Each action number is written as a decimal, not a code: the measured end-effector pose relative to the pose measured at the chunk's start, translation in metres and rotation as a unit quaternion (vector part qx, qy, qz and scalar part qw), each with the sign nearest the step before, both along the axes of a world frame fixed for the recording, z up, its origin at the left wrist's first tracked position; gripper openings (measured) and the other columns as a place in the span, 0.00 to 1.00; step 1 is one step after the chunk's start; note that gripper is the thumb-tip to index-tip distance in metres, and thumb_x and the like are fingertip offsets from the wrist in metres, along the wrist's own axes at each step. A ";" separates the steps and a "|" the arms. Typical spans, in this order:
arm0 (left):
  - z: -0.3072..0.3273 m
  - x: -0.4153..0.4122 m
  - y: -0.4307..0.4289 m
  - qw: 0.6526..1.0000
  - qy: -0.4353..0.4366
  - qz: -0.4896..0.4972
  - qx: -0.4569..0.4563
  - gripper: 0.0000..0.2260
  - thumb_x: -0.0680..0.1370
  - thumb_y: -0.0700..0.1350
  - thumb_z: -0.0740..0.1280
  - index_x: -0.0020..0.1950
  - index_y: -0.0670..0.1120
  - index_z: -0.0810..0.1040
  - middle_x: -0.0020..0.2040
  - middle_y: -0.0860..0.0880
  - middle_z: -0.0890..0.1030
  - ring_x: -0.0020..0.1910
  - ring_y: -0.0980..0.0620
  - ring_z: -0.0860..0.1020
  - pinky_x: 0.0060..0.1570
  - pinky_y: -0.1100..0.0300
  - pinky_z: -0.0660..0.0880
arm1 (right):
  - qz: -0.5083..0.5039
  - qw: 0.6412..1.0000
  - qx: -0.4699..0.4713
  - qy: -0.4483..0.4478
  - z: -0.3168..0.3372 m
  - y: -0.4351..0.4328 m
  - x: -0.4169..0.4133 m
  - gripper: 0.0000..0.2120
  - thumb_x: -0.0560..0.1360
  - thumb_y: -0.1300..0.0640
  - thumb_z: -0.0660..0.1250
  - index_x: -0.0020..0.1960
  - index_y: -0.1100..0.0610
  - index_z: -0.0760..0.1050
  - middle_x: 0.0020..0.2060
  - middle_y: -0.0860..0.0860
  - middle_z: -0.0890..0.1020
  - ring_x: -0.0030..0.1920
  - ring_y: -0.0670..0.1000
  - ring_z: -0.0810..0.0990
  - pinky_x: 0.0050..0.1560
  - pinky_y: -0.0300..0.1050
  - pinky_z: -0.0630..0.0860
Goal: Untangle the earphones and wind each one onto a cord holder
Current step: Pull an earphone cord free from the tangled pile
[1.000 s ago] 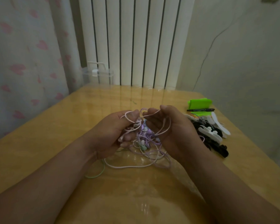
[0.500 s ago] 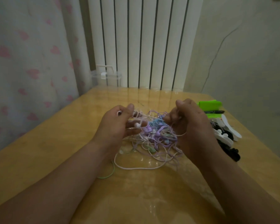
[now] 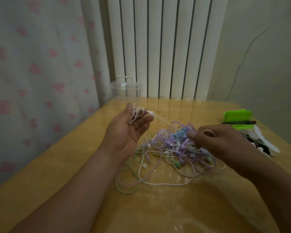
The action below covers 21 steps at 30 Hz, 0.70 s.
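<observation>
Earphones (image 3: pixel 175 148) lie in one knotted heap of lilac, blue, white and green cord on the glossy wooden table (image 3: pixel 158 207), roughly at its middle. Nearer than the heap there is a broad bare stretch of tabletop, and the heap's loosest loops, one green and one white, spill out onto it. The right hand (image 3: pixel 217 142) sits on the heap's right side, knuckles up, its fingers curled in and its thumb pressed toward them, pinching a pale loop drawn up from the heap's top. The left hand (image 3: pixel 128 132) is raised to the left of the heap and a little beyond it, palm up, thumb upright, fingers half bent rather than closed; a small bunch of white cord (image 3: pixel 136 113) is caught between thumb and forefinger. From that bunch one strand runs taut down into the far side of the heap. To the right of the heap, near the table's right edge, lie black and white cord holders (image 3: pixel 262 143), with a green block (image 3: pixel 237 118) and a black pen (image 3: pixel 238 122) just beyond them. Left of the heap the tabletop runs bare to its left edge. Beyond the heap, at the far edge, a clear plastic box (image 3: pixel 126 89) stands before a white radiator (image 3: pixel 166 47), with a curtain (image 3: pixel 32 64) to the left.
</observation>
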State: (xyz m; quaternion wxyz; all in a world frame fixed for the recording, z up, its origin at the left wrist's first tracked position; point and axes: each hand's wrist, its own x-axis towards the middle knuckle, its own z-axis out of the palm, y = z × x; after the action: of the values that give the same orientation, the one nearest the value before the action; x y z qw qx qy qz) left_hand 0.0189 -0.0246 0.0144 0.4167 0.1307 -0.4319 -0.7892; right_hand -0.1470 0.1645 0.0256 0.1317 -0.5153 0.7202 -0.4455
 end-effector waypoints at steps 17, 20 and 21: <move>-0.002 -0.001 0.036 0.954 -0.089 -0.064 -0.278 0.11 0.80 0.52 0.68 0.39 0.51 0.79 0.39 0.46 0.79 0.34 0.50 0.74 0.35 0.61 0.74 | 0.103 0.953 -0.085 -0.271 0.002 -0.005 0.031 0.11 0.80 0.53 0.67 0.52 0.61 0.77 0.40 0.55 0.85 0.42 0.56 0.86 0.45 0.46 0.83; -0.002 -0.004 0.036 0.960 -0.076 -0.086 -0.253 0.11 0.81 0.51 0.67 0.39 0.49 0.78 0.38 0.46 0.77 0.33 0.51 0.74 0.32 0.63 0.74 | 0.035 0.971 -0.131 -0.198 0.001 -0.007 0.026 0.08 0.80 0.59 0.70 0.57 0.57 0.75 0.40 0.54 0.86 0.43 0.55 0.88 0.46 0.48 0.85; -0.002 -0.004 0.036 0.964 -0.070 -0.096 -0.238 0.11 0.81 0.50 0.66 0.40 0.48 0.78 0.38 0.46 0.77 0.33 0.51 0.74 0.32 0.63 0.74 | 0.033 0.976 -0.129 -0.171 0.000 -0.008 0.027 0.11 0.79 0.59 0.71 0.60 0.54 0.75 0.43 0.54 0.86 0.45 0.54 0.88 0.48 0.48 0.85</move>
State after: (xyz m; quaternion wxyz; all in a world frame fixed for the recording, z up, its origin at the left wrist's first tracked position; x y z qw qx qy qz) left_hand 0.0146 0.0114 0.0122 0.3267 0.0402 -0.6461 -0.6886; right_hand -0.1203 0.1565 0.0255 0.2000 -0.4677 0.6058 -0.6118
